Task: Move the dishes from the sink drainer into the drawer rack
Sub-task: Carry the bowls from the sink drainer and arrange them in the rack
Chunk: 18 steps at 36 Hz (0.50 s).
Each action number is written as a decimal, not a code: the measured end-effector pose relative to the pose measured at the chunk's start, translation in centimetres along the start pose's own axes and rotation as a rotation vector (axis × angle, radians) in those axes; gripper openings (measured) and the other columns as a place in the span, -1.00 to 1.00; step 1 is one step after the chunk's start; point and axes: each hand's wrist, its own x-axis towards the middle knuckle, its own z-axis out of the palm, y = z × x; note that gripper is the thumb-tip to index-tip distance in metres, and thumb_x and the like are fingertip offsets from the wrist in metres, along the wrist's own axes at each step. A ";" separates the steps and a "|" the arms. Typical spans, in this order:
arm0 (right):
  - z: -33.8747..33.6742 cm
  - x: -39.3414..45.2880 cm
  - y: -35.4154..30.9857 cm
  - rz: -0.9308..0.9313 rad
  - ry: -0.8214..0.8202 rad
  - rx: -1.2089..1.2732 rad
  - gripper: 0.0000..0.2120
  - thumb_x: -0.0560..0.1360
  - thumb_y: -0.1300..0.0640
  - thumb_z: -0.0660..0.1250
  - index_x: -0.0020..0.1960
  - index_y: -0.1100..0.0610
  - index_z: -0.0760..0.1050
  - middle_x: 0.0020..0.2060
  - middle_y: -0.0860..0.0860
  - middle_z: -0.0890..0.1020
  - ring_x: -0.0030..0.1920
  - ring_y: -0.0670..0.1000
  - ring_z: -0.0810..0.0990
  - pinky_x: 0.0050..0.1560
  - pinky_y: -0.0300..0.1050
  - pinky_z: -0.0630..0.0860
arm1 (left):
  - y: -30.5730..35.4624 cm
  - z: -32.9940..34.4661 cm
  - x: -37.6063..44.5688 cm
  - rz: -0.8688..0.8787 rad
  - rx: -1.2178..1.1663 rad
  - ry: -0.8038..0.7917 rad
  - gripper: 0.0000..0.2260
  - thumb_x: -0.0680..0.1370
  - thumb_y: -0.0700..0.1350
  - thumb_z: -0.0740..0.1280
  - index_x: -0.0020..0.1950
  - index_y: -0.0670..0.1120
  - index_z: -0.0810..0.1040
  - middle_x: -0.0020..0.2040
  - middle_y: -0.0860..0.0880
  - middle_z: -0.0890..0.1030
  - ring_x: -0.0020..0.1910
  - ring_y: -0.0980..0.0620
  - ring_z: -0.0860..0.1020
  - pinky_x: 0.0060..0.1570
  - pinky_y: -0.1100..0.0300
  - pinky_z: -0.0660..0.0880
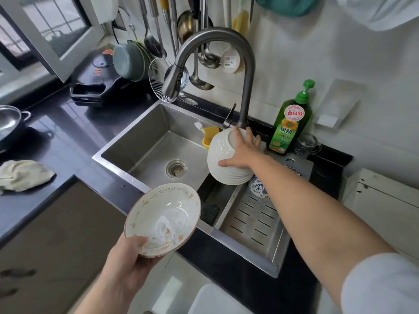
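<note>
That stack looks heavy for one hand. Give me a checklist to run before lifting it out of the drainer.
1. Right hand on the stack of white bowls: ok, palm and fingers spread over the upturned top bowl, thumb on its side.
2. Grip closed under the stack's rim: not ok, the hand only rests on top.
3. Left hand free to help: not ok, it holds the patterned bowl.
4. Faucet clearance: not ok, its neck stands right behind the stack.
5. Blue-and-white bowl beside the stack: cannot tell whether it touches.
6. Drawer rack ready: cannot tell, out of view.
</note>
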 end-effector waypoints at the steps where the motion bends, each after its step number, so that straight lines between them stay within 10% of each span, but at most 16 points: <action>1: 0.2 0.0 0.0 -0.006 0.020 0.004 0.31 0.25 -0.44 0.49 0.60 -0.17 -0.39 0.61 0.07 -0.31 0.58 0.39 -0.26 0.49 0.48 0.08 | 0.0 0.0 0.0 -0.002 -0.002 0.003 -0.45 0.53 -0.48 0.10 0.38 -0.02 0.50 0.29 -0.26 0.57 0.20 -0.35 0.59 0.23 -0.37 0.50; 18: 0.5 0.0 1.9 -0.019 0.138 0.205 0.26 0.24 -0.34 0.56 0.61 -0.19 -0.25 0.59 0.01 -0.09 0.55 0.30 -0.02 0.50 0.30 0.20 | 0.2 1.1 0.6 -0.012 -0.021 0.008 -0.51 0.58 -0.46 0.08 0.36 -0.04 0.49 0.29 -0.25 0.56 0.18 -0.35 0.59 0.08 -0.25 0.58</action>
